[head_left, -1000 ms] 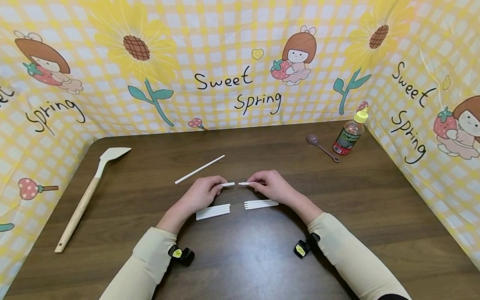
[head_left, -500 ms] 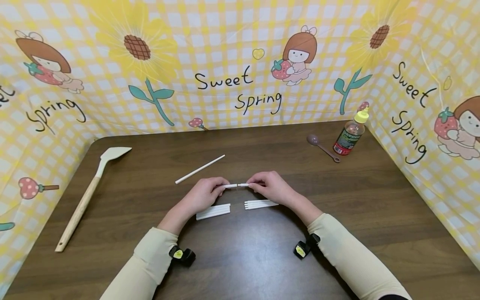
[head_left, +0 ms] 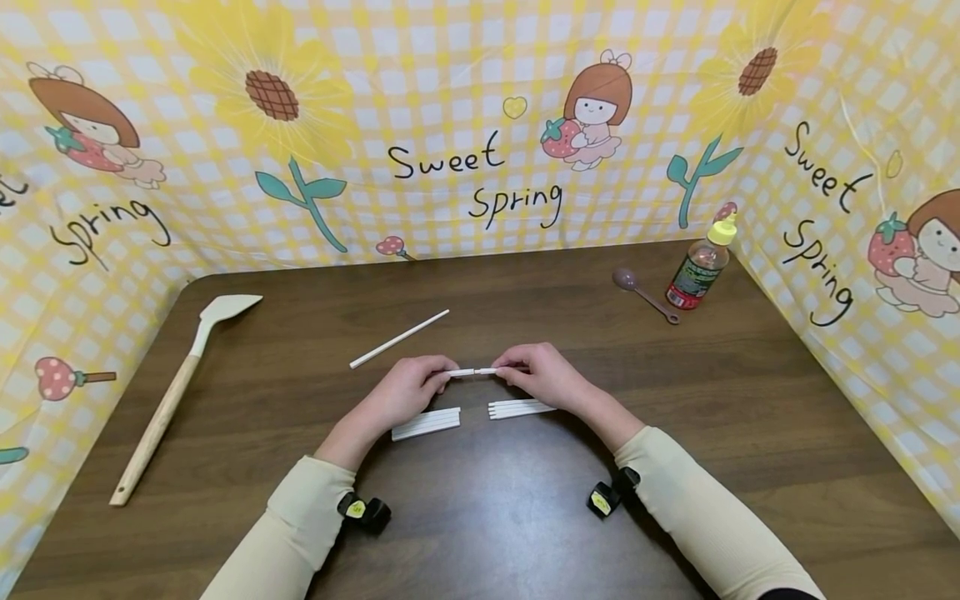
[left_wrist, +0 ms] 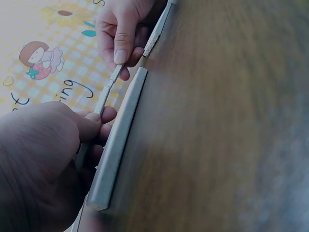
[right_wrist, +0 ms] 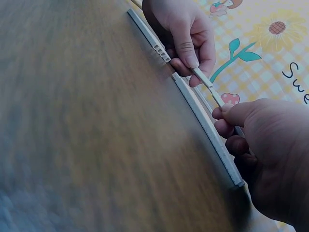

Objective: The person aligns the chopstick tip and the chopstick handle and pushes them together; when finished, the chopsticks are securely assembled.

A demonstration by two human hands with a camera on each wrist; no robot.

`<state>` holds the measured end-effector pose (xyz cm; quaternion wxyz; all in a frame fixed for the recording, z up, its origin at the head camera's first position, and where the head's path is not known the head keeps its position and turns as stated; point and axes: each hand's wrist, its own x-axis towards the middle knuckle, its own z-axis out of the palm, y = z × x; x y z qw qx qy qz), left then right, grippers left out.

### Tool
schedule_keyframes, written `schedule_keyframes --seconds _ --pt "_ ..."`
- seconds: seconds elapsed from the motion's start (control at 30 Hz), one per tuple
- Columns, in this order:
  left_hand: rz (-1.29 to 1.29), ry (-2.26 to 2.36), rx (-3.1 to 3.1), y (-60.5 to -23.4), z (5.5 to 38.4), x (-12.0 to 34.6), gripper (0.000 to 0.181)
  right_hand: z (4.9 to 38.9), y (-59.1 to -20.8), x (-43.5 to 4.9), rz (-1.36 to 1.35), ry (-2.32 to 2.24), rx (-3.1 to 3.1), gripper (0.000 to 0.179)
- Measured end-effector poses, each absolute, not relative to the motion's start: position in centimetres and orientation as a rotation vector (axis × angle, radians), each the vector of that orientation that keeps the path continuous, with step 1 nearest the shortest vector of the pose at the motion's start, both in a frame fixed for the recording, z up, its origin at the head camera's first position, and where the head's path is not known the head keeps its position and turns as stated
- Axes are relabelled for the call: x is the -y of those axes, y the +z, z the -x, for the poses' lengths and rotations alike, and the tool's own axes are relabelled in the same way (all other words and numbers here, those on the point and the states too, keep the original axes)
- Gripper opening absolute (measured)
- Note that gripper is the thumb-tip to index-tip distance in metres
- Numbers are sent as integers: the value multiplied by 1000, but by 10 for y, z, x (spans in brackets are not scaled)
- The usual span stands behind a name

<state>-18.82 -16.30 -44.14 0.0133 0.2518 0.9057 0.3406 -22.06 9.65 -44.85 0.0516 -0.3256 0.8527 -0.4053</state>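
Note:
Over the middle of the table, my left hand [head_left: 401, 390] pinches a thin white rod [head_left: 462, 372] between thumb and fingers. My right hand [head_left: 546, 373] pinches a second white rod [head_left: 487, 370] with a narrower tip. Both rods are held end to end in one line, and their ends meet, as the left wrist view also shows. How far one enters the other is hard to tell. Below my left hand lies a row of several white rods [head_left: 426, 424]; a second row [head_left: 516, 409], with narrowed ends, lies partly below my right hand.
One longer white stick [head_left: 400, 339] lies beyond my left hand. A spatula [head_left: 183, 392] with a wooden handle lies at the left. A purple spoon [head_left: 645, 297] and a yellow-capped bottle [head_left: 697, 268] are at the back right. Patterned cloth [head_left: 450, 100] encloses the table.
A gap showed between the two held rods; it has closed as my left hand shifted slightly right and nearer. My right hand has barely moved. The rows of rods lie as before.

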Motion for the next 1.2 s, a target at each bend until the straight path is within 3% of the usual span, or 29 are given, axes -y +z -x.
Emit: schedule_keyframes --seconds 1.2 --pt "-823 1043 -2826 -441 187 161 12 219 -446 -95 991 -1182 -2593 12"
